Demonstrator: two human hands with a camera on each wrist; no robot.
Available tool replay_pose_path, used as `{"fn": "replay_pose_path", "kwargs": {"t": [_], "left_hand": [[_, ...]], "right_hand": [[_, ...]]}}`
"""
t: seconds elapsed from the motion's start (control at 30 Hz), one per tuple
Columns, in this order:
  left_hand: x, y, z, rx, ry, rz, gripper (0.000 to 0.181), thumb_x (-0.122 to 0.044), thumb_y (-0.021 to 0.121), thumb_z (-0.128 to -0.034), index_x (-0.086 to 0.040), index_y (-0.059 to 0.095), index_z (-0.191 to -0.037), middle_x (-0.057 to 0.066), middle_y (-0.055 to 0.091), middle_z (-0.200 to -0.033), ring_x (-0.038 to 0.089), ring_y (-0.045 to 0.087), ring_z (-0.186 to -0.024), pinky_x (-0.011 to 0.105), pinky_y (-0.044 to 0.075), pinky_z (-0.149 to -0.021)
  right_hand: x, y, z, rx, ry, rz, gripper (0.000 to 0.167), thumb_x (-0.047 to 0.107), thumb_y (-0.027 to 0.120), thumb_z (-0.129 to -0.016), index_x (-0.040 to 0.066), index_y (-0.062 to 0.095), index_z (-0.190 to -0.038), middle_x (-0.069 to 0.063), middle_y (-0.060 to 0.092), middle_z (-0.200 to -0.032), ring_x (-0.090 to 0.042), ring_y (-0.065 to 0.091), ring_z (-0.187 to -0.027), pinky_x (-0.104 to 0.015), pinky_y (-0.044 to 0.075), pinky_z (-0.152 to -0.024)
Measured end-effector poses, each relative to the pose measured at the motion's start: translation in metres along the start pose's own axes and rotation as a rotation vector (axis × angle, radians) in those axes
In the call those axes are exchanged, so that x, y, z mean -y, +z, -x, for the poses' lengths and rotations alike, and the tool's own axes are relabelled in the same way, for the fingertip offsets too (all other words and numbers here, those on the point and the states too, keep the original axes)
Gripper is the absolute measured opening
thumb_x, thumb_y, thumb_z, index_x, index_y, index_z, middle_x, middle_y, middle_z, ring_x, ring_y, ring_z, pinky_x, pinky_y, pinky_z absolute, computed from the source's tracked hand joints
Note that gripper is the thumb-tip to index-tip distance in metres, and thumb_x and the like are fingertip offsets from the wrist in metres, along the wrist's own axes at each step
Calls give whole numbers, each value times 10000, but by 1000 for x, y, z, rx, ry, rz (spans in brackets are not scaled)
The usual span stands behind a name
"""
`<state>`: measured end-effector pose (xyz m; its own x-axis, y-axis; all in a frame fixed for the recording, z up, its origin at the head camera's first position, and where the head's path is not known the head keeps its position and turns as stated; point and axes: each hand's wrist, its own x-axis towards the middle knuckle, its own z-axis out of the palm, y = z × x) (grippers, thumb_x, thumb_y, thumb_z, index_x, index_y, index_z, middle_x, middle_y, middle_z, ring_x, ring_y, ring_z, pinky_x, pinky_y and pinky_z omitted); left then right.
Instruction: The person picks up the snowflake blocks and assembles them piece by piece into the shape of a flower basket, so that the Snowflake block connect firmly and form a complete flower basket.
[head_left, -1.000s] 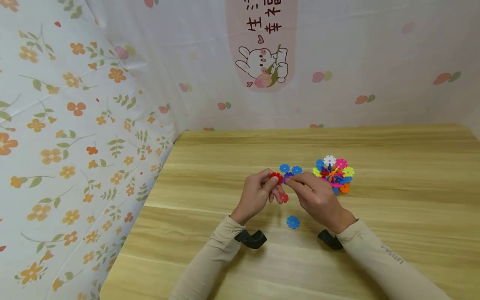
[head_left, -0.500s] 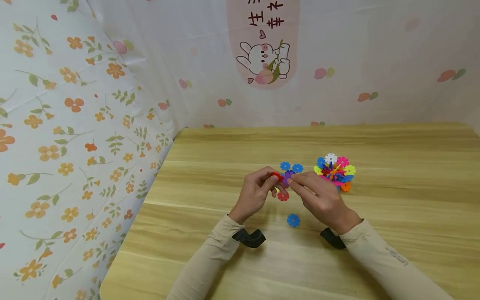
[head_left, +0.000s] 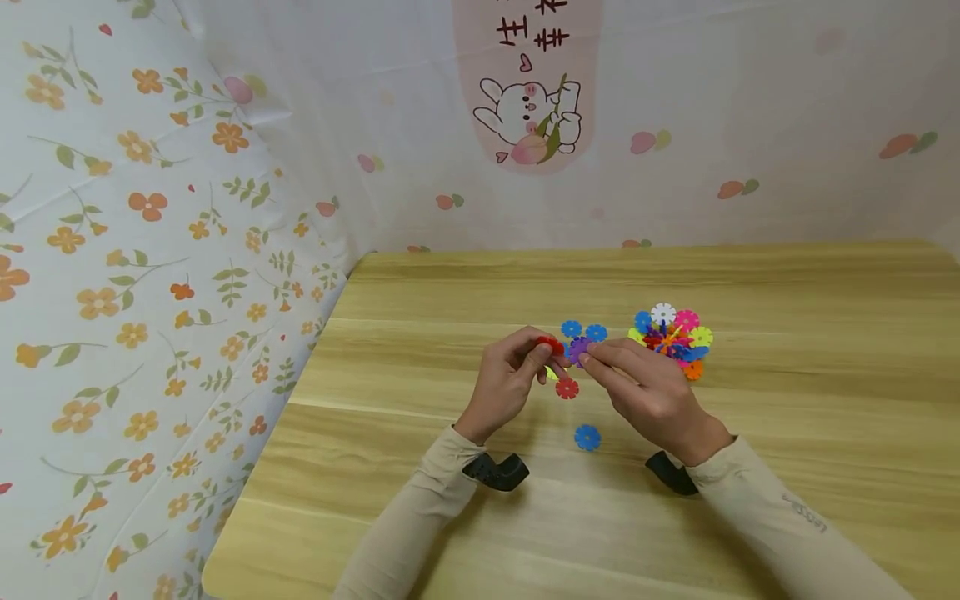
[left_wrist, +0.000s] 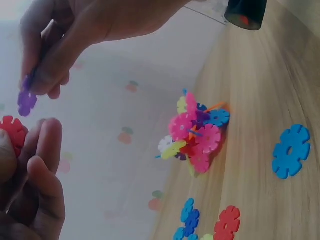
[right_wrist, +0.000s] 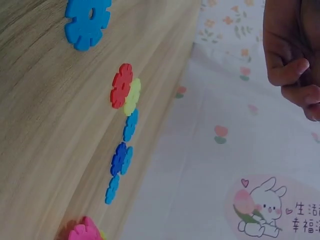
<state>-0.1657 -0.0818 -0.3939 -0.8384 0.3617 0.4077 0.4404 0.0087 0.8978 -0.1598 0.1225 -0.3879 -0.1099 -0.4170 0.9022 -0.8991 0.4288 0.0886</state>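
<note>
In the head view my left hand (head_left: 504, 379) pinches a red notched flower disc (head_left: 551, 343) between thumb and fingers. Close on its right, my right hand (head_left: 651, 392) pinches a purple notched disc (head_left: 579, 351) at its fingertips. The left wrist view shows a small gap between the purple disc (left_wrist: 27, 100) and the red disc (left_wrist: 15, 134). On the table beneath and around the hands lie loose discs: a red one (head_left: 567, 388), a blue one (head_left: 588, 437) nearer me, and several blue ones (head_left: 572, 328) behind. A yellow disc (right_wrist: 132, 97) is partly covered by the red one (right_wrist: 121, 86) beside it.
A multicoloured cluster of joined discs (head_left: 678, 340) stands on the wooden table (head_left: 420, 308), just beyond my right hand. Black wrist-camera mounts (head_left: 497, 472) hang under both forearms. Printed cloth (head_left: 390, 167) rises behind the table and along its left side.
The red disc has tilted flatter in my left fingers. My right hand has shifted slightly right, and the purple disc now faces the head camera more. The head view has tipped a little downward.
</note>
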Motion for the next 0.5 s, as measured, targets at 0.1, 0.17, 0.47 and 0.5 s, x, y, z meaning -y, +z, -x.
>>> {"fn": "replay_pose_path", "kwargs": {"t": [0.1, 0.17, 0.47, 0.5], "left_hand": [[1, 2, -1, -14, 16, -17, 168, -48, 495, -1015, 38, 639, -1025, 225, 715, -890, 316, 698, -753, 245, 506, -606], [1, 4, -1, -15, 34, -39, 164, -51, 509, -1010, 31, 650, -1017, 219, 721, -876, 303, 704, -745, 247, 507, -596], [0, 10, 0, -18, 27, -111, 182, -85, 535, -1000, 28, 669, -950, 181, 724, -781, 285, 682, -630, 239, 475, -523], [0, 10, 0, -10, 11, -99, 194, -94, 534, -1002, 32, 669, -943, 188, 720, -772, 282, 675, -614, 237, 464, -515]], "right_hand": [[0, 1, 0, 3, 14, -2, 300, 64, 485, -1035, -57, 751, -967, -160, 704, -884, -280, 688, -723, -399, 577, -591], [0, 2, 0, 6, 16, 0, 294, 59, 487, -1033, -56, 750, -971, -152, 701, -875, -272, 686, -721, -392, 578, -591], [4, 7, -3, -18, -38, 12, 239, -50, 507, -989, -86, 736, -934, -156, 677, -832, -270, 657, -656, -366, 563, -531], [5, 8, -3, -20, -42, 16, 241, -50, 506, -989, -89, 736, -928, -155, 676, -825, -268, 655, -650, -363, 561, -526]]}}
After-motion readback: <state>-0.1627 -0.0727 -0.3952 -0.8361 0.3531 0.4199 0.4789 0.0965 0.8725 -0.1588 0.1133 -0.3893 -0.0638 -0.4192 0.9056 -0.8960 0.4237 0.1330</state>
